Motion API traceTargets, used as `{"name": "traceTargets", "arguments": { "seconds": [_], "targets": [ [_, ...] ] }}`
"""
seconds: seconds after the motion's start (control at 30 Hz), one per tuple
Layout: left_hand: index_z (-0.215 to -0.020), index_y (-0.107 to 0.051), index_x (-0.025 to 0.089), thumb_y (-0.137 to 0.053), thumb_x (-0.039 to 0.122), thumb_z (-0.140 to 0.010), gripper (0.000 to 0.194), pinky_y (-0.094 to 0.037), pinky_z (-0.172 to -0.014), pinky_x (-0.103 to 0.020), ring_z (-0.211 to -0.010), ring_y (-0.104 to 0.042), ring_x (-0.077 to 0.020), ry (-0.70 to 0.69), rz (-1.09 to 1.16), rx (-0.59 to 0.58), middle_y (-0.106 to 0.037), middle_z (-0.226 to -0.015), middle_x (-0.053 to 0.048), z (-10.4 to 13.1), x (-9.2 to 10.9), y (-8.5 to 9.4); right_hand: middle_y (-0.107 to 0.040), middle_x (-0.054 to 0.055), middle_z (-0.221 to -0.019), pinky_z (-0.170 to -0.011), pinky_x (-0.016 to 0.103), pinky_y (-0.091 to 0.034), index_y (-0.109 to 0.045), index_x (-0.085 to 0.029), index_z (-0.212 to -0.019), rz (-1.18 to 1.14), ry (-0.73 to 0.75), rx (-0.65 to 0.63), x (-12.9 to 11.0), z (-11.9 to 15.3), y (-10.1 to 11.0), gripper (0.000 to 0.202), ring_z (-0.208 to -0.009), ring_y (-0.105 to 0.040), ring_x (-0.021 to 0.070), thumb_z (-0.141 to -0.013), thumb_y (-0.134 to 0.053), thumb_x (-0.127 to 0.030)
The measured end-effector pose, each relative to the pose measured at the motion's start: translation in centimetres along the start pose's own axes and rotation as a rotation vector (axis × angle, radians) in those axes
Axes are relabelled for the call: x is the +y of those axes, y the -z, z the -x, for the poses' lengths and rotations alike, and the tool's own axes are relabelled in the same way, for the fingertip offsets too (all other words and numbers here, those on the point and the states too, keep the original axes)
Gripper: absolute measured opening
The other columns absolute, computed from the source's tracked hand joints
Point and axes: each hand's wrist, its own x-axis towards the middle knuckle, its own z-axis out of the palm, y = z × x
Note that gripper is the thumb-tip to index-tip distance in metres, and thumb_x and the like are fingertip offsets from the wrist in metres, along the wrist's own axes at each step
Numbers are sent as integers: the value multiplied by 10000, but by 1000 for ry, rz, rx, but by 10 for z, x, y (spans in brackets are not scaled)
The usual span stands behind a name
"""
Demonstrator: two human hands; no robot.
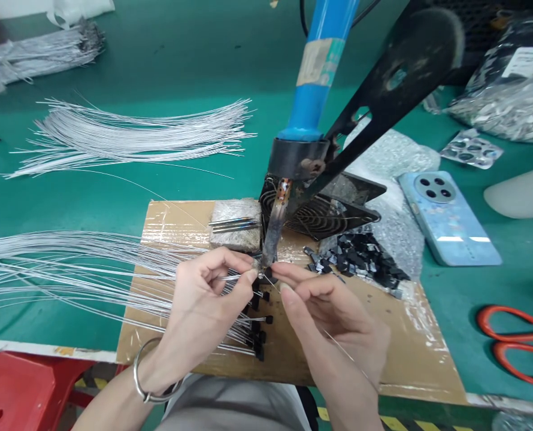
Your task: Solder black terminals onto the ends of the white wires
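A soldering iron [311, 90] with a blue handle hangs tip-down in a black bracket [383, 90]. Just left of its tip, my left hand [206, 305] is closed in a pinch on a thin white wire [233, 277]. My right hand [338, 317] pinches a thin strand of solder wire [338, 346], which runs from the tip back across the palm. The fingertips nearly meet at the iron, partly hiding the joint there. Below them, several white wires with black end pieces [258, 341] lie on the cardboard [410, 359].
A black fan [324, 209] stands behind the iron. Small black pieces [369, 260] are heaped on the right, near a blue phone [450, 221] and red-handled scissors [513, 344]. A bundle of white wires [141, 134] lies at the back left.
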Motion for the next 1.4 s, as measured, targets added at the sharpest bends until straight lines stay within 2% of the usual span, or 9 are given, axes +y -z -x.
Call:
{"name": "traceTargets", "arguments": {
  "seconds": [0.1,0.23,0.33,0.53,0.7,0.87,1.1,1.3,1.4],
  "targets": [
    [-724,-686,172,-698,149,-809,89,-493,-582,-218,-750,-684,-161,-1,5,4,-757,-855,-47,1,0,0,-790,36,-1064,-957,314,-578,-640,-239,-726,3,12,1,0,0,0,176,-1025,-741,199,-870,-736,-270],
    [-718,-683,171,-697,146,-807,93,-461,-542,-211,-715,-664,-148,-1,6,2,-760,-856,-46,1,-1,0,-786,66,-1073,-957,381,-588,-643,-242,-720,7,3,-1,0,0,0,181,-1030,-740,240,-868,-737,-287],
    [-720,-685,169,-698,149,-806,89,-426,-505,-206,-685,-646,-138,-5,3,8,-762,-863,-49,0,0,0,-787,66,-1068,-942,370,-593,-639,-240,-716,5,6,3,0,0,0,187,-1036,-739,239,-872,-733,-285],
    [-722,-688,168,-691,142,-802,84,-453,-545,-213,-763,-675,-163,-2,6,-6,-765,-878,-57,-1,0,-1,-783,47,-1084,-949,353,-583,-630,-249,-726,19,10,-16,1,0,0,187,-1054,-731,223,-891,-712,-286],
    [-715,-688,168,-684,142,-794,83,-374,-458,-205,-655,-632,-132,-14,-35,2,-760,-850,-51,-2,-1,-2,-786,64,-1067,-937,382,-590,-644,-244,-723,13,13,5,1,0,0,180,-1019,-739,239,-874,-730,-287],
    [-718,-685,170,-688,148,-796,81,-483,-567,-224,-785,-694,-182,0,-2,-4,-756,-849,-57,-1,0,-1,-786,81,-1065,-930,380,-589,-646,-223,-718,12,19,13,1,0,-1,187,-1017,-739,242,-856,-749,-298],
    [-713,-676,169,-691,154,-801,90,-364,-460,-205,-659,-635,-128,-6,-5,3,-757,-862,-47,0,-2,-1,-787,52,-1065,-941,359,-579,-655,-244,-732,3,11,12,1,1,-1,162,-1023,-736,221,-859,-745,-287],
    [-711,-670,167,-685,136,-794,89,-465,-563,-218,-781,-691,-171,-5,41,-1,-754,-861,-54,0,1,-2,-785,49,-1069,-939,350,-577,-662,-247,-741,24,44,6,3,1,-1,148,-1030,-734,221,-863,-744,-272],
    [-701,-668,163,-687,144,-792,95,-446,-538,-213,-744,-681,-162,-4,27,5,-751,-847,-55,1,2,-1,-785,54,-1069,-915,333,-589,-666,-248,-750,12,69,0,4,0,-1,138,-1015,-740,219,-864,-744,-250]
  ]
}}
